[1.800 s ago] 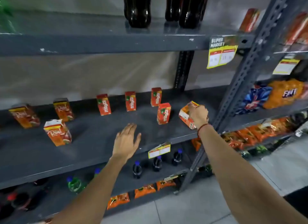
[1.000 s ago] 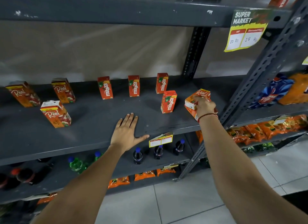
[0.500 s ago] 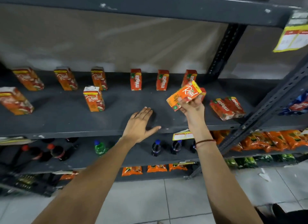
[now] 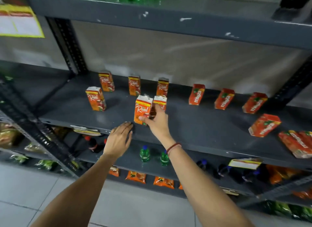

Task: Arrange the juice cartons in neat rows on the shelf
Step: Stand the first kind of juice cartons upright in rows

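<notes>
Right hand [image 4: 156, 120]: pinching upright orange "Real" juice carton [image 4: 142, 109] on dark grey metal shelf [image 4: 194, 125].
Left hand [image 4: 119, 139]: spread flat, near shelf edge.

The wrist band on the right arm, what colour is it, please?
Red; the wrist band shows in the head view.

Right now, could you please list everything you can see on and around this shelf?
Real cartons: six, orange, left half of the shelf; one is in the right hand, one partly hidden behind it.
Maaza cartons: four upright, red, right half; more lie flat at the right edge.
Shelf: one, dark grey, middle tier.
Green bottles: two, tier below.
Orange packets: several, lowest tier.
Left hand: at the shelf's front edge, open.
Right hand: gripping a Real carton.
</notes>
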`<action>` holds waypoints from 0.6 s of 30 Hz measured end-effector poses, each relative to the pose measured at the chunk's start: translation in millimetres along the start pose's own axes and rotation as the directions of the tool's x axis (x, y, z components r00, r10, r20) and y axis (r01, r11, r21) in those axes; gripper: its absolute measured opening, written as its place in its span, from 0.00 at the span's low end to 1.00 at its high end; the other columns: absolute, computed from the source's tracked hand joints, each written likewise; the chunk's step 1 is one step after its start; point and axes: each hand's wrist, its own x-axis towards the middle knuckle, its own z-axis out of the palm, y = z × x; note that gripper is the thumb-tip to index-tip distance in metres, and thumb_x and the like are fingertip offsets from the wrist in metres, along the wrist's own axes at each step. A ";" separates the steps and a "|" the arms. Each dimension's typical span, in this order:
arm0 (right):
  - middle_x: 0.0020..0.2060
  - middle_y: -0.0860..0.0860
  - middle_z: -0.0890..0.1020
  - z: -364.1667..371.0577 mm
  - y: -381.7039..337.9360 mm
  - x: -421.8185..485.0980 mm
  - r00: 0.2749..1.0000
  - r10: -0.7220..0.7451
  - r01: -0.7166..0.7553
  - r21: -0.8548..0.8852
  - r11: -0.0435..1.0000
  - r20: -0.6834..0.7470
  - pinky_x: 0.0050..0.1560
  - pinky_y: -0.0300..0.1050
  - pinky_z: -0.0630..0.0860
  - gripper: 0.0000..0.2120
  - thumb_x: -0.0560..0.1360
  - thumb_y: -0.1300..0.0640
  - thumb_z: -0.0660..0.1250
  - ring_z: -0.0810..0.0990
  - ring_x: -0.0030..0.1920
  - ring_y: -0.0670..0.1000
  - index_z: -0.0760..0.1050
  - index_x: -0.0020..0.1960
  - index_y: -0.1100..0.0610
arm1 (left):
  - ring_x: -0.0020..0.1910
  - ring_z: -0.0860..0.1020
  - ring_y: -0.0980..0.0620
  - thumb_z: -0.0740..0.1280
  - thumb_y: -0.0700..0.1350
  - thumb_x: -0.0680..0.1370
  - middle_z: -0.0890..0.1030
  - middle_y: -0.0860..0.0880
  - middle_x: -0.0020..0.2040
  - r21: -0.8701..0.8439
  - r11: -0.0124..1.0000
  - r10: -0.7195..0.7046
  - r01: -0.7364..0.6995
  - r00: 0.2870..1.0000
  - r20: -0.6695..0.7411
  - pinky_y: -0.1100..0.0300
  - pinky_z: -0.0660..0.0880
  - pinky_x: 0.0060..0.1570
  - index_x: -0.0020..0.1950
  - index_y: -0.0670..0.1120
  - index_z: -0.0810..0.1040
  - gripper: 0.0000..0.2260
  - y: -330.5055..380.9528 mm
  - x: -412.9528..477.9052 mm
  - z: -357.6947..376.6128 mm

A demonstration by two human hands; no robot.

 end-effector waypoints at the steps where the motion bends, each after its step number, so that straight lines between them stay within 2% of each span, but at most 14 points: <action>1: 0.52 0.56 0.83 12.9 -1.7 8.1 1.000 -0.002 0.003 -0.039 0.999 0.011 0.58 0.48 0.77 0.21 0.67 0.60 0.76 0.81 0.52 0.52 0.73 0.57 0.60 | 0.61 0.75 0.41 0.51 0.49 0.77 0.78 0.39 0.60 0.012 1.000 0.001 -0.001 1.000 0.007 0.46 0.72 0.58 0.61 0.37 0.75 0.23 -8.3 0.7 -2.3; 4: 0.54 0.58 0.83 40.1 -2.4 31.9 0.999 -0.011 0.016 -0.157 0.988 0.032 0.59 0.50 0.77 0.22 0.67 0.61 0.76 0.81 0.55 0.55 0.73 0.58 0.61 | 0.64 0.73 0.41 0.51 0.50 0.78 0.76 0.38 0.63 0.044 0.998 0.038 -0.040 0.998 0.043 0.46 0.68 0.63 0.63 0.36 0.73 0.23 -24.4 2.1 -3.7; 8: 0.57 0.59 0.81 57.0 9.8 52.6 0.997 0.034 -0.018 -0.238 0.971 0.064 0.62 0.52 0.74 0.24 0.68 0.62 0.75 0.79 0.59 0.57 0.71 0.61 0.62 | 0.67 0.69 0.43 0.51 0.57 0.78 0.73 0.40 0.67 0.038 0.996 0.084 -0.087 0.993 0.083 0.47 0.63 0.67 0.67 0.37 0.70 0.28 -33.9 2.2 -0.3; 12: 0.57 0.59 0.81 66.2 32.8 49.7 0.992 0.112 -0.093 -0.235 0.968 0.067 0.63 0.53 0.72 0.20 0.69 0.63 0.74 0.78 0.60 0.58 0.72 0.58 0.63 | 0.68 0.69 0.44 0.54 0.57 0.77 0.72 0.41 0.67 0.021 0.996 0.084 -0.086 0.993 0.089 0.49 0.62 0.68 0.68 0.38 0.69 0.27 -39.0 1.8 2.4; 15: 0.58 0.59 0.80 72.4 40.1 48.1 0.991 0.116 -0.101 -0.218 0.971 0.059 0.65 0.56 0.71 0.20 0.70 0.63 0.73 0.77 0.61 0.58 0.71 0.60 0.62 | 0.69 0.68 0.45 0.54 0.56 0.77 0.71 0.41 0.68 0.016 0.995 0.095 -0.096 0.992 0.080 0.50 0.61 0.69 0.69 0.39 0.67 0.27 -42.0 1.5 5.4; 18: 0.58 0.60 0.80 75.9 40.8 53.7 0.990 0.131 -0.116 -0.213 0.970 0.053 0.65 0.56 0.71 0.21 0.70 0.64 0.72 0.77 0.61 0.59 0.71 0.60 0.62 | 0.69 0.67 0.47 0.54 0.56 0.78 0.71 0.42 0.69 0.011 0.995 0.098 -0.099 0.993 0.065 0.53 0.56 0.70 0.70 0.41 0.66 0.27 -44.2 1.4 6.7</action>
